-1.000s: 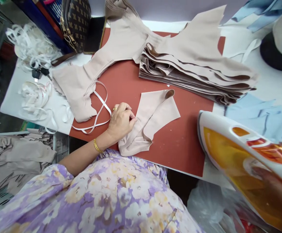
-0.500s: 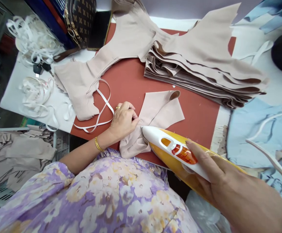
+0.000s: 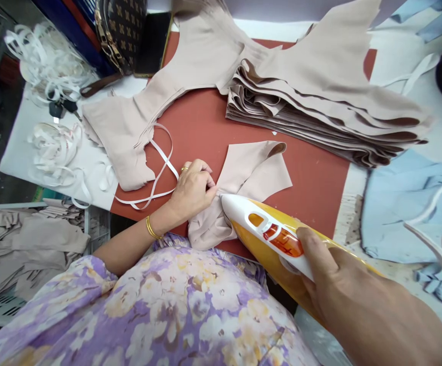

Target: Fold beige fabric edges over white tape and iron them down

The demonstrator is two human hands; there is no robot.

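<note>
My right hand [image 3: 343, 284] is wrapped round the handle of a yellow and white iron [image 3: 270, 239]. The iron's tip rests on a small beige fabric piece [image 3: 259, 168], close to my left fingertips. My left hand [image 3: 193, 188], wearing a ring and bangles, pinches the left edge of that piece. The fabric is folded over at its upper right corner and bunched near the table's front edge. Beneath it lies a reddish-brown board [image 3: 201, 122]. A loop of white tape [image 3: 163, 157] lies just left of my left hand.
A thick stack of beige fabric [image 3: 320, 101] is at the back right, and more beige pieces [image 3: 129, 122] curve round the left. White tape coils [image 3: 49, 61], a brown patterned bag [image 3: 122, 30] and a phone [image 3: 152, 43] lie back left. Light blue fabric [image 3: 400, 213] and the iron's cord [image 3: 434, 203] are right.
The iron has slid slightly left along the fabric, nearer my left fingertips. My left hand stays in place. The camera view has shifted a little.
</note>
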